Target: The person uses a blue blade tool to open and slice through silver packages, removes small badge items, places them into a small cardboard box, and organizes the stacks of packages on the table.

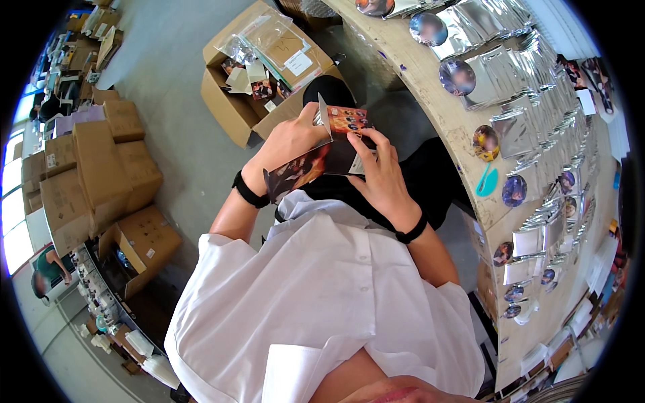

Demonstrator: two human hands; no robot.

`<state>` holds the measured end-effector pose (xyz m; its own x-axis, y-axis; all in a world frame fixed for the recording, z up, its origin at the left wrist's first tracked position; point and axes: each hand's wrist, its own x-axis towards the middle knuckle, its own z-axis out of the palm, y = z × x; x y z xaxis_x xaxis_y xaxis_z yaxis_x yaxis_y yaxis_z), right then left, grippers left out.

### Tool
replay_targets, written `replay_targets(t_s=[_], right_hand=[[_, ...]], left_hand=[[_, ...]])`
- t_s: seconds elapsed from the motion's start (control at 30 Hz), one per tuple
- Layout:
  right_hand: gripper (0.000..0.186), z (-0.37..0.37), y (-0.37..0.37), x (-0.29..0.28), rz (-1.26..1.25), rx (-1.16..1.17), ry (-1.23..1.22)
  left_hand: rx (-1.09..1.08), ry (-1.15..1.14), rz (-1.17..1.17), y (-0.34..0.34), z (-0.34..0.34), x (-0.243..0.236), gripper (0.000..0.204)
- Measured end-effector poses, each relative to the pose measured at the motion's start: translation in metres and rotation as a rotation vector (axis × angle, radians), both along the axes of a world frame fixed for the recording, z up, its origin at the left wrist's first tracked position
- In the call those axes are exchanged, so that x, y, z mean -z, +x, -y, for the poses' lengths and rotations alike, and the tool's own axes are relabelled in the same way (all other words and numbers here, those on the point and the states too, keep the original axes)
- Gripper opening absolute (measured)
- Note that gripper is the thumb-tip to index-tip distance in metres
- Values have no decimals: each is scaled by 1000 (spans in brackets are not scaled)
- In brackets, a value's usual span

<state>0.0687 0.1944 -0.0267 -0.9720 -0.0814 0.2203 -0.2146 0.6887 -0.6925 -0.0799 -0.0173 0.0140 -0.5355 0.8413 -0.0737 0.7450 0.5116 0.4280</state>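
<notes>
Above my lap I hold a dark printed cardboard box [295, 172] with orange artwork, its flaps standing up. My left hand [285, 144] grips the box from the left, its fingertips partly hidden behind a raised flap. On the other side my right hand [384, 169] has its fingers bent over the printed panel and the thumb against the lower edge. What lies inside the box cannot be made out. Each wrist wears a black band.
An open carton [232, 111] with plastic sleeves and printed pieces stands on the floor ahead. The wooden table [440, 101] at right bears rows of silver foil packets [500, 74], round badges [457, 77] and a teal tool [486, 181]. Stacked cartons [101, 161] stand left; a person [50, 269] is beyond.
</notes>
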Motion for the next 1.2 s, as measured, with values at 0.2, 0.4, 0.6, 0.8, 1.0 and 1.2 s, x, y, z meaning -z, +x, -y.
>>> replay_targets(t_s=[0.2,0.4,0.6,0.8,1.0,1.2], right_hand=[[97,8,0,-3,53,-32,-203],[93,10,-3,-8,5,-164,-140],[92,28,-4,-13,19,-265,-66],[98,25,-14,-36,-46,-205,171],[94,19,-30,-33,50,6,240],[97,24,-47,34,342,142,-846]], left_hand=[[-20,17,249,-8,25,36,24],[-45,405,624,8,29,47,28],[-305,643,1395,31,49,100,48],[-195,992,1409,41,93,142,53],[-368,750,694,16,113,120,36],[-865,1226,1156,31,173,85,19]])
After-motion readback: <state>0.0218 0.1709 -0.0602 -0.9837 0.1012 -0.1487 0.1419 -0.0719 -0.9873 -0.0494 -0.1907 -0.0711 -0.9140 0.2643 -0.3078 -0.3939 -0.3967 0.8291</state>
